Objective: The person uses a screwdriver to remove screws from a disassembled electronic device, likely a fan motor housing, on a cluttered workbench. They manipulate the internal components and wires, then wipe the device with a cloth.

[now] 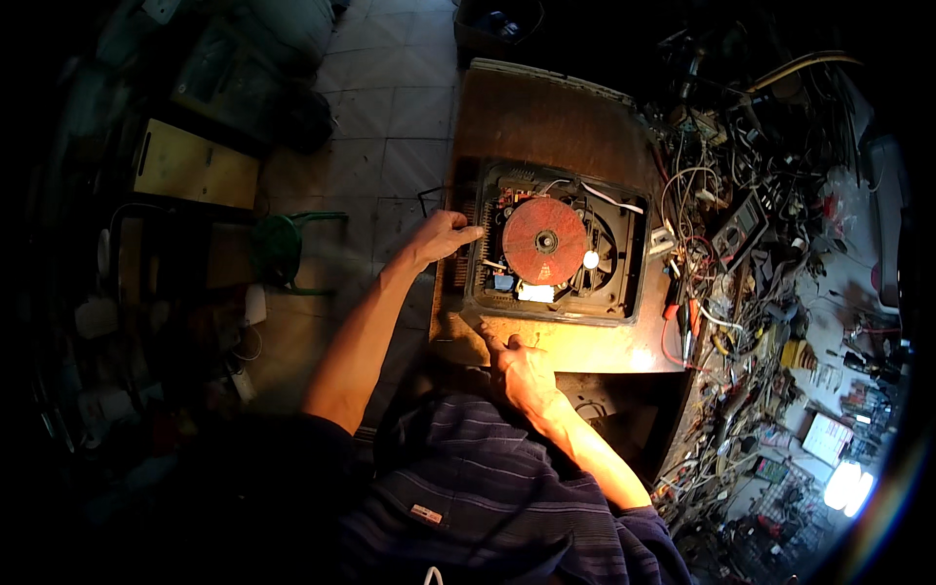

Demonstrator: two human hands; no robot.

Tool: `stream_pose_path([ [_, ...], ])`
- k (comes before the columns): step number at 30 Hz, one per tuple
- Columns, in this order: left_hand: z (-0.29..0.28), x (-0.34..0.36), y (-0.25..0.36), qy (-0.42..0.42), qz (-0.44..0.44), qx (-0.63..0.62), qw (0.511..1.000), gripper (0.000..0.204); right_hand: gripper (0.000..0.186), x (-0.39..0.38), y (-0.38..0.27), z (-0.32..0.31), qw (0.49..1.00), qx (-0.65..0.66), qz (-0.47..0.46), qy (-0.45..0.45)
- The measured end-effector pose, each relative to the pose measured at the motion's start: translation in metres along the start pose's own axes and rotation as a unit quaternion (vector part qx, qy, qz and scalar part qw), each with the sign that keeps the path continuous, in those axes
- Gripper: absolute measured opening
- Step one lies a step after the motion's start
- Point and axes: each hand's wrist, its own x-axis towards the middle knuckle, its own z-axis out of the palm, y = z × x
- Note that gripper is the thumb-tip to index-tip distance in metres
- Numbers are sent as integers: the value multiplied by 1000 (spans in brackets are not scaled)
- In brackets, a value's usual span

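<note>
Two bare hands are at work, set apart from each other. The left hand [449, 237] is at the left edge of one open black housing [558, 319], thumb and forefinger brought close at its rim; whether they clamp anything I cannot tell. The right hand [525, 370] is just beside the near left corner of the housing, forefinger pointing forward and the other fingers curled; whether something is within that curl I cannot tell.

The housing lies flat, open side up, on one wooden table [609, 338], toward the table's near edge. Inside sit one reddish round disc [531, 229] with a dark centre, one fan [609, 252] partly covered by the disc, one small white round piece [591, 259] at the disc's right edge, one blue component [503, 282] and one white block [535, 292] at the near side. One white strip [612, 198] slants across the far right corner.

Right of the table lies one meter [738, 231] amid tangled cables [726, 390], too many to count. Two bright lamps [849, 488] glow at the lower right. To the left, one green stool [277, 249] stands on the tiled floor [409, 112], near one yellowish panel [195, 164].
</note>
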Motion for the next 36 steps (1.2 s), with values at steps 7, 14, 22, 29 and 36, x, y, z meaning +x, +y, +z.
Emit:
stream_pose_path([
  [7, -5, -1, 11, -37, 42, -27, 998, 55, 71, 14, -35, 7, 992, 21, 123, -31],
  [14, -4, 10, -2, -37, 52, 23, 998, 45, 67, 6, -57, 12, 976, 44, 212, 12],
  [22, 3, 7, -5, -23, 90, -40, 995, 39, 71, 8, -62, 16, 970, 74, 232, 18],
  [29, -2, 3, -2, -44, 99, -38, 993, 41, 72, 21, -67, 11, 971, 49, 235, 3],
  [36, -1, -6, 5, -33, 61, -31, 997, 43, 61, 0, -60, 16, 965, 56, 244, 80],
])
